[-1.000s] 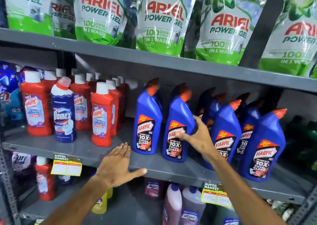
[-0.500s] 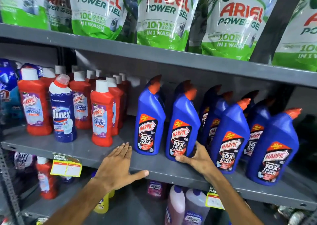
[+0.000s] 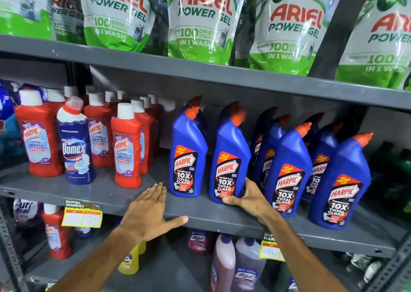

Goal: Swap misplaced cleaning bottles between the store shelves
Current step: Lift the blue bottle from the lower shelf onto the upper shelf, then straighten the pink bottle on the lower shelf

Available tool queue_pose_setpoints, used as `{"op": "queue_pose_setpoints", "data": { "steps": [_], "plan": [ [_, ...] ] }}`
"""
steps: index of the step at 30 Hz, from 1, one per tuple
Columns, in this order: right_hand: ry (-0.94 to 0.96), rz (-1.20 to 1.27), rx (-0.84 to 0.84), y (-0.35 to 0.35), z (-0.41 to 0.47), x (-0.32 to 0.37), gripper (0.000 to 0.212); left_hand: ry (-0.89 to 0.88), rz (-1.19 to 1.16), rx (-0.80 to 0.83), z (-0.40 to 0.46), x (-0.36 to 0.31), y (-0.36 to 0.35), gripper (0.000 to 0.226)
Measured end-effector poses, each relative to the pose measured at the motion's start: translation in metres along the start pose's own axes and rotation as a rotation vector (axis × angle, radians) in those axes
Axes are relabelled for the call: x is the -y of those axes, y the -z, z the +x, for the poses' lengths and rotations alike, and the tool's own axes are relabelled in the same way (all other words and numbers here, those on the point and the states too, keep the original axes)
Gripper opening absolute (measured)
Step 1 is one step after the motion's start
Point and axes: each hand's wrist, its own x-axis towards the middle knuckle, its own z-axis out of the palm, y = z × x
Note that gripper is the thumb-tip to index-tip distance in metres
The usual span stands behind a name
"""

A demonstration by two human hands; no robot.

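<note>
A dark blue Domex bottle point(image 3: 75, 145) stands among red Harpic bathroom cleaner bottles point(image 3: 127, 147) at the left of the grey middle shelf point(image 3: 93, 191). To the right stand several blue Harpic toilet cleaner bottles with orange caps. My right hand point(image 3: 249, 199) grips the base of the second blue Harpic bottle point(image 3: 229, 156), thumb across its front and fingers behind its right side; the bottle stands on the shelf. My left hand point(image 3: 151, 214) lies flat and open on the shelf's front edge, between the red bottles and the first blue Harpic bottle point(image 3: 189, 151).
Green and white Ariel Power Gel pouches point(image 3: 200, 18) fill the top shelf. Below the middle shelf stand pink Lizol bottles point(image 3: 224, 265), a yellow bottle point(image 3: 131, 260) and a red bottle point(image 3: 55, 234). Yellow price tags point(image 3: 81, 218) hang from the shelf edge. Dark green bottles sit at the far right.
My right hand has slid down from the bottle's upper side to its base and closed around it. My left hand has stayed on the shelf edge. The camera has moved slightly closer.
</note>
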Motion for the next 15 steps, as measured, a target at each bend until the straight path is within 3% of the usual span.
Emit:
{"op": "queue_pose_setpoints", "data": {
  "steps": [6, 11, 13, 15],
  "plan": [
    [-0.011, -0.003, -0.003, -0.001, 0.0, -0.003, 0.081, -0.003, -0.022, 0.014, -0.001, 0.0, 0.001, 0.151],
    [0.014, -0.05, -0.06, -0.003, -0.007, 0.002, 0.12, 0.022, -0.05, 0.015, -0.003, -0.003, 0.005, 0.149],
    [0.035, -0.067, -0.123, -0.008, -0.016, 0.003, 0.13, 0.014, -0.059, -0.075, -0.009, -0.004, 0.001, 0.14],
    [0.081, -0.132, -0.236, -0.018, -0.036, 0.004, 0.123, -0.052, -0.056, -0.251, -0.024, -0.007, -0.015, 0.128]
  ]
}}
